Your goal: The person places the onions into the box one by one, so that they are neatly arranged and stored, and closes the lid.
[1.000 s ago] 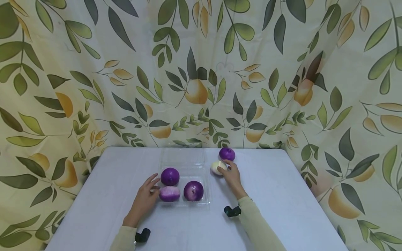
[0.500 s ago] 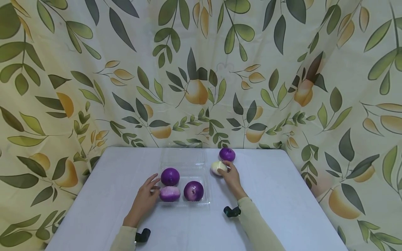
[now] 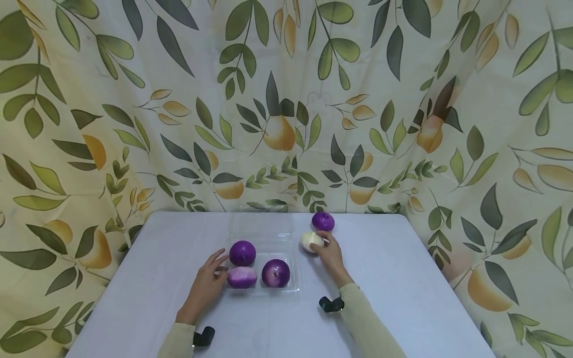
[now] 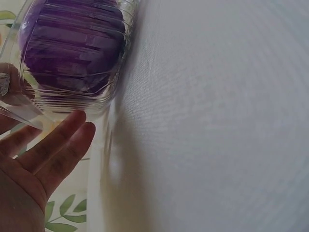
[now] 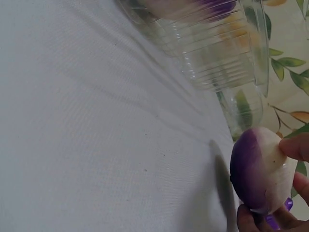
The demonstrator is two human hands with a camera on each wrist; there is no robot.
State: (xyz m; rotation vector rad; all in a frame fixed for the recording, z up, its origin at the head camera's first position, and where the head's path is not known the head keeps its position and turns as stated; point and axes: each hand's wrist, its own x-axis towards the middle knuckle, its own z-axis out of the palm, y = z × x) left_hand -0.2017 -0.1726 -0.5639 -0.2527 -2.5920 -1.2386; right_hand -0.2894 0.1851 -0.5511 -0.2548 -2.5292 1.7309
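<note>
My right hand [image 3: 330,253] pinches a pale onion [image 3: 312,241] between thumb and fingers, to the right of the clear plastic box [image 3: 293,284]. In the right wrist view this onion [image 5: 263,169] is purple on one side and whitish on the other. Three purple onions sit in the box: one at the back left [image 3: 242,253], a paler one at the front left [image 3: 242,277] and one at the right [image 3: 275,273]. My left hand [image 3: 207,283] is at the box's left side. In the left wrist view its fingers [image 4: 67,150] reach nearly straight to the box wall.
Behind the held onion, another purple onion [image 3: 323,221] lies near the table's back edge. The box's lid [image 3: 259,226] is laid back toward the rear. A white cloth covers the table [image 3: 380,278], and a leaf-patterned curtain [image 3: 286,99] hangs behind it.
</note>
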